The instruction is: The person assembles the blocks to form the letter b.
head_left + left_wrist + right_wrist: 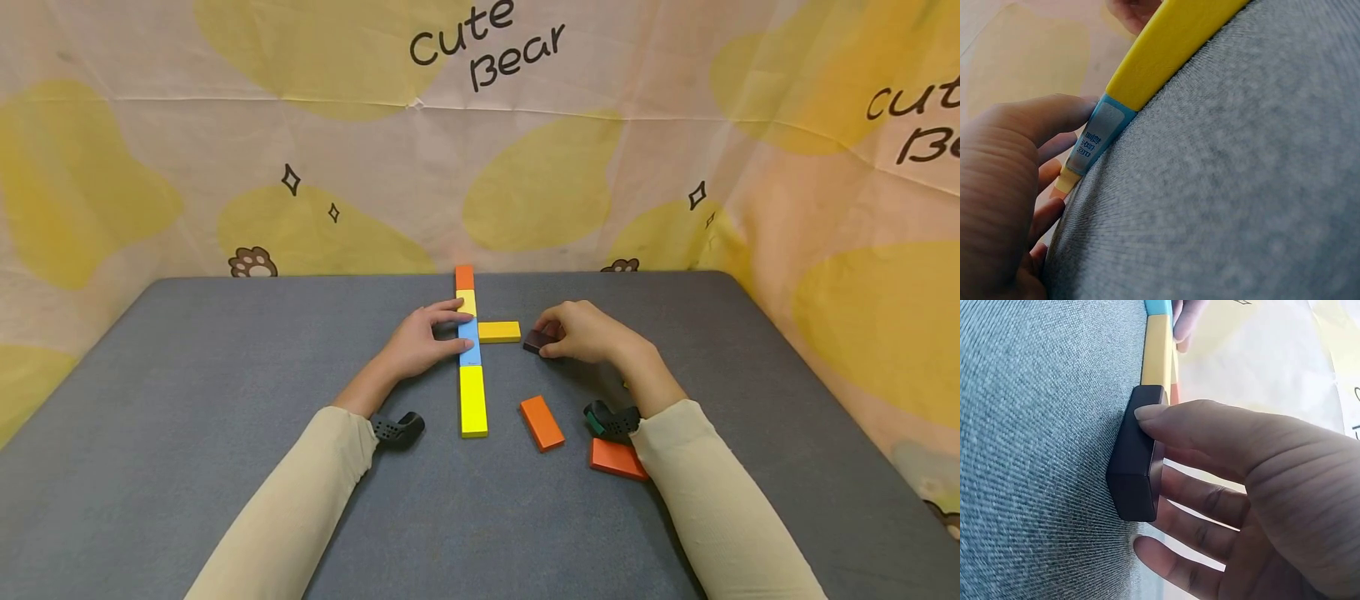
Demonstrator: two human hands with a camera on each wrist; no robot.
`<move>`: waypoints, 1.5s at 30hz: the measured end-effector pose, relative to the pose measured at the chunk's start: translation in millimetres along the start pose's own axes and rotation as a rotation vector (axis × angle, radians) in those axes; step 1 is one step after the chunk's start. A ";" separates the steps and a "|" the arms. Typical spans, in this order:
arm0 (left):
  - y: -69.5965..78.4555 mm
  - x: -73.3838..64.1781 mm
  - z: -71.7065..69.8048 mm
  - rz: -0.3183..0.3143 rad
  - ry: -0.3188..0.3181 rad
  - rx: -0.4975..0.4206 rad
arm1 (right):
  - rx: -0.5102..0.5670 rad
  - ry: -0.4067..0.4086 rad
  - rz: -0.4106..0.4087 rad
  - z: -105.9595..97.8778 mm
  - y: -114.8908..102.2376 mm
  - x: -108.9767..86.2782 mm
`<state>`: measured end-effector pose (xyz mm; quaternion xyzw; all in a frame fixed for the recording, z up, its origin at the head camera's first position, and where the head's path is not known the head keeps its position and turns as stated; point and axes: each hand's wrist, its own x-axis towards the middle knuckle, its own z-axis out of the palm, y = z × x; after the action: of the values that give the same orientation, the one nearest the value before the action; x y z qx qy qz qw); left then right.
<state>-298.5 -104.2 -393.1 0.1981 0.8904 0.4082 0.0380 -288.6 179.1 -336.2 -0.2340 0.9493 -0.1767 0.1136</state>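
Note:
My left hand rests its thumb and fingertips along a blue block, which carries a printed label in the left wrist view. The blue block sits in a straight row, with a long bright yellow block on the near side and a pale yellow block and an orange block beyond. A golden yellow block juts out to the right from the blue one. My right hand pinches a dark, nearly black block between thumb and fingers, right by the golden block's outer end.
Closer to me on the grey table lie a loose orange block and a red-orange block, the latter partly under the right sleeve. A small yellow bit peeks out by the right wrist. A patterned cloth hangs behind the table.

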 end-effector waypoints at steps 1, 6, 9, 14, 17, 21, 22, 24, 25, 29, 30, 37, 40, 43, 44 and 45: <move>0.3 -0.4 0.1 -0.002 -0.001 -0.001 | 0.000 -0.003 -0.001 0.1 0.0 0.0; 0.1 0.0 0.4 -0.009 -0.006 0.006 | 0.011 -0.026 0.022 -2.0 1.2 -1.6; 0.4 0.3 0.2 -0.014 -0.005 0.008 | 0.020 -0.036 0.038 -5.6 1.9 -4.5; 1.2 2.0 1.9 -0.012 -0.008 0.007 | 0.035 -0.014 0.049 -16.0 0.6 -14.6; 2.1 4.6 4.8 -0.003 -0.017 0.008 | 0.054 0.012 0.040 -23.1 -3.0 -24.5; 4.0 7.1 6.1 0.004 -0.022 0.011 | 0.070 0.056 0.010 -33.0 -12.3 -36.0; 4.6 7.2 5.4 0.004 -0.020 0.010 | 0.067 0.065 0.002 -35.4 -14.8 -37.9; 4.7 6.8 3.4 0.001 -0.014 0.013 | 0.057 0.079 -0.014 -39.3 -18.9 -41.4; 4.5 6.4 2.3 -0.001 -0.012 0.016 | 0.052 0.082 -0.021 -41.0 -20.3 -43.0; 2.2 4.1 -1.3 -0.013 -0.011 0.026 | 0.038 0.100 -0.028 -47.7 -23.3 -53.1; 1.8 3.9 -1.7 -0.016 -0.012 0.025 | 0.036 0.106 -0.030 -49.5 -23.3 -56.8; -0.2 5.2 -1.9 -0.008 -0.012 0.027 | 0.116 0.111 -0.069 -57.7 -17.8 -89.8; -0.2 5.2 -1.7 -0.014 -0.012 0.023 | 0.151 0.111 -0.092 -58.1 -13.8 -103.7; -0.8 4.8 -0.6 -0.020 -0.010 0.028 | 0.123 0.128 -0.085 -57.5 -9.4 -115.3; -1.0 4.6 -0.1 -0.021 -0.010 0.028 | 0.105 0.137 -0.079 -57.2 -7.8 -118.7; -1.0 4.4 0.6 -0.022 -0.010 0.029 | 0.086 0.149 -0.075 -56.9 -6.1 -122.1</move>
<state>-302.7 -102.7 -393.7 0.1909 0.8980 0.3939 0.0443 -197.6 249.3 -265.7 -0.2508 0.9371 -0.2382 0.0460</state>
